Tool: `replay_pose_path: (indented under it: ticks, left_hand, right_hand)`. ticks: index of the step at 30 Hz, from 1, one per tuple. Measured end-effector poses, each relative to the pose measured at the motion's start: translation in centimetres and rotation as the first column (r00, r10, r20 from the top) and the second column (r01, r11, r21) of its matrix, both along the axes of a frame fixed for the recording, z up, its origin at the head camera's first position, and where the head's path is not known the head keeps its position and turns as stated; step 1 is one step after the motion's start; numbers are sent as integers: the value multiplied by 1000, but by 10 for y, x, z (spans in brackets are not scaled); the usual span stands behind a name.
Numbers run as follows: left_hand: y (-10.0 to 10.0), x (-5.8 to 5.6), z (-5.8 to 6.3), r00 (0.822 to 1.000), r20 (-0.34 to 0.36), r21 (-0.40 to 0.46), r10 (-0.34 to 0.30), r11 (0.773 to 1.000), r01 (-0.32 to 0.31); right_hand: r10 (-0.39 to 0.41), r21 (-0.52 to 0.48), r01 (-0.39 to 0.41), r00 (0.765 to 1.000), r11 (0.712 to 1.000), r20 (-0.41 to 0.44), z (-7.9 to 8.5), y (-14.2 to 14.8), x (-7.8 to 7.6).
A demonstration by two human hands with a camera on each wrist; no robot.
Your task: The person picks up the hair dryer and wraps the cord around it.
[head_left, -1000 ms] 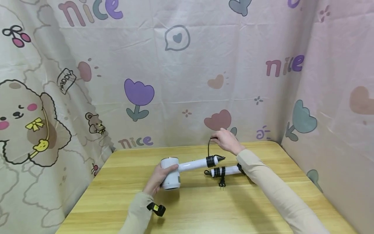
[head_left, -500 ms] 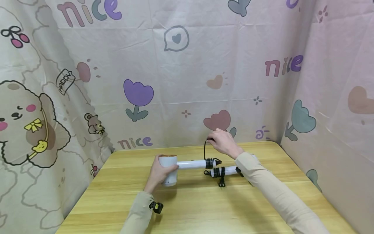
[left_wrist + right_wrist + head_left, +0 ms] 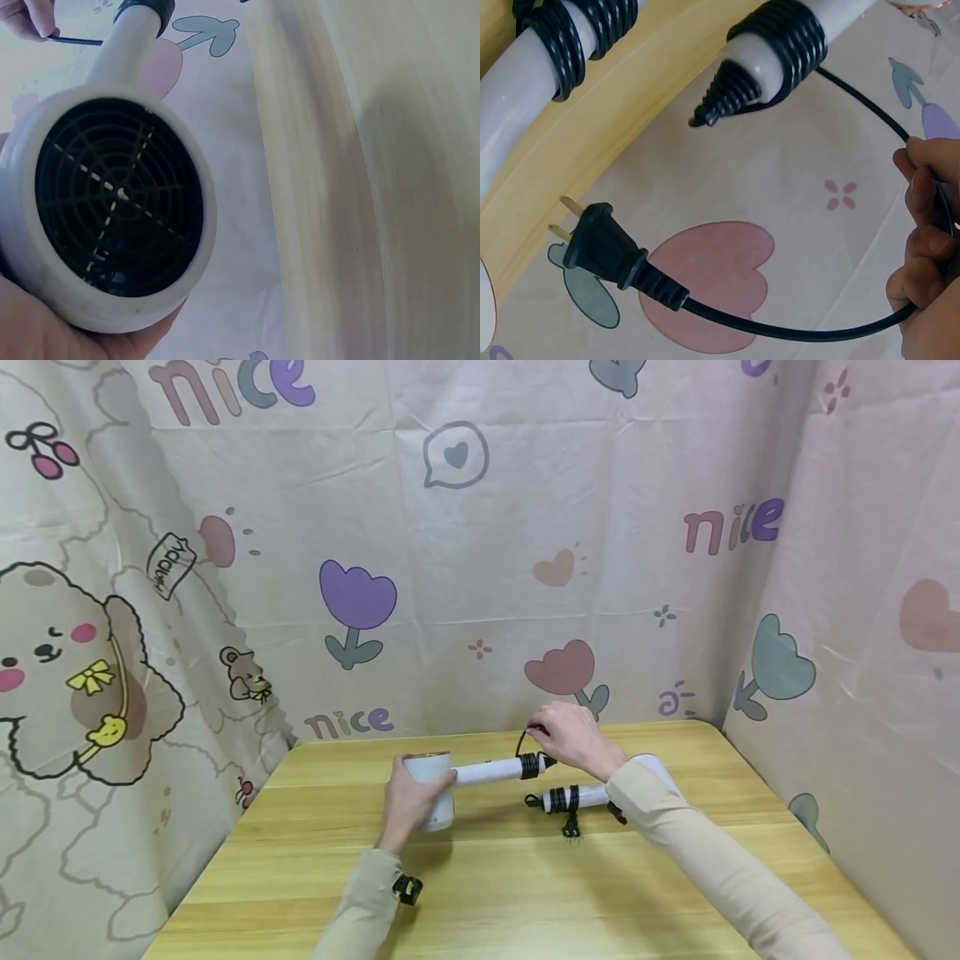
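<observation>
Since a second ago the right hand (image 3: 572,737) has come down closer to the handle, and the loop of cord (image 3: 522,742) between them has shortened; the hair dryer (image 3: 457,781) has levelled and shifted slightly left.

Nearest the person, two beige sleeves reach over the wooden table (image 3: 525,893). The left hand (image 3: 411,802) curls its fingers round the dryer's white head and holds it up off the table; from the left wrist view the round black grille (image 3: 116,206) faces the camera, resting in the palm. The handle runs to the right from the head, with black cord wound in tight turns near its end (image 3: 531,766) and a ribbed black tip beyond.

Just past that, a second hair dryer (image 3: 600,789) lies on the table, its handle wrapped in cord as well and a plug (image 3: 572,831) resting beside it, partly hidden by the right forearm.

Above the handle's end, the right hand pinches the loose cord with curled fingers (image 3: 926,225); the wrist view shows the two-pin plug (image 3: 600,247) hanging free below.

Behind stands a cartoon-printed cloth backdrop (image 3: 450,568).
</observation>
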State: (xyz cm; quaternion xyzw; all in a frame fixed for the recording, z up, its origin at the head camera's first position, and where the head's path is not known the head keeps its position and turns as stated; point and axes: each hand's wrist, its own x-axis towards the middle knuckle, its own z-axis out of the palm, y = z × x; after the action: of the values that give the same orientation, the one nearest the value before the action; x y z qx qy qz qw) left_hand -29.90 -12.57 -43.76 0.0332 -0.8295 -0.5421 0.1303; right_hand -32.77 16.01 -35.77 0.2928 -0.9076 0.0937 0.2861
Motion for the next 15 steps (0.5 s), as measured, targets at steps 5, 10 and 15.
replay_pose_path:
  ticks: [5,10,15]
  left_hand:
    - [2,2,0,999,-25,1,36,999,-36]
    - [4,4,-2,994,-62,-5,87,996,-88]
    - [7,5,-5,985,-89,35,148,989,-145]
  right_hand:
    - [20,-6,-21,998,1000,-63,-4,-2,7]
    - [18,-34,-20,998,999,-53,-9,-4,14]
    - [14,-68,-16,999,998,-32,-17,-6,16]
